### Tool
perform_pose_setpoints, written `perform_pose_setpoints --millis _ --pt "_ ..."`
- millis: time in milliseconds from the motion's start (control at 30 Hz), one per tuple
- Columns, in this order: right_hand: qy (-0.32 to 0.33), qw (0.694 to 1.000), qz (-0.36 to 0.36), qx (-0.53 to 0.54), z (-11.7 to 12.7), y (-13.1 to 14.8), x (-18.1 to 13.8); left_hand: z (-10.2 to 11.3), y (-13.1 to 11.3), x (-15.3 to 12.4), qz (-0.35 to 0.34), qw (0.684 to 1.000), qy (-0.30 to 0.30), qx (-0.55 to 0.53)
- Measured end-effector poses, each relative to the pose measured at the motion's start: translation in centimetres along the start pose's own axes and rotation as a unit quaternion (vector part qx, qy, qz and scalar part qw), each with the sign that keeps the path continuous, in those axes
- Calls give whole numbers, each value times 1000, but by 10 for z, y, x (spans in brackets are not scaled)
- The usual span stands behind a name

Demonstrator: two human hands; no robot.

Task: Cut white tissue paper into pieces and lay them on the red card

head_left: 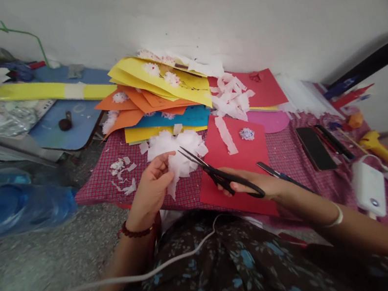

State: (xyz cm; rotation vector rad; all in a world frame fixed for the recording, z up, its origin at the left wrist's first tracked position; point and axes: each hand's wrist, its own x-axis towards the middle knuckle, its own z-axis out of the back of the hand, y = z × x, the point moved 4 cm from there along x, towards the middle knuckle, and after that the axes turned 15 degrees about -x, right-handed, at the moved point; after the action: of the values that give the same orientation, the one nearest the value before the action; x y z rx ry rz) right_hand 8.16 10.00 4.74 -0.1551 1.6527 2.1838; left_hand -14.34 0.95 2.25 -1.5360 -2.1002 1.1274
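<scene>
Over checked cloth (282,153), the left hand (155,182) pinches white paper (175,167), seemingly light and tearable, best edge-held; the right hand (255,181) grips scissors (208,168).

Pale-grey, plain wall (269,13) right across the back, brightest mid-span, fading dim toward the right! Down left, speckled grey hard floor (51,269) spreads out; beyond it, a dark-edged flat blue tabletop (45,136), and alongside, a table draped in red-and-pink checked cloth (283,155)!

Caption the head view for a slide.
Left hand pinching white paper, right hand holding black scissors, over a checked cloth with stacked colored paper.
</scene>
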Motion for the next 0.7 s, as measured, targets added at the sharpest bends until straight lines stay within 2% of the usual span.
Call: perform_pose_setpoints --millis 167,433,600,700 --pt "43 998 -19 -44 4 -2 -2 -2 -14 15 -83 993 18 79" --pt "20 998 -20 -48 4 2 7 -18 -11 21 -43 975 75 204" --pt "-4 1000 -10 -23 4 2 11 -22 -8 25 -34 975 87 202" --pt "-27 999 -17 -26 7 0 11 -19 -12 28 -44 979 72 185"
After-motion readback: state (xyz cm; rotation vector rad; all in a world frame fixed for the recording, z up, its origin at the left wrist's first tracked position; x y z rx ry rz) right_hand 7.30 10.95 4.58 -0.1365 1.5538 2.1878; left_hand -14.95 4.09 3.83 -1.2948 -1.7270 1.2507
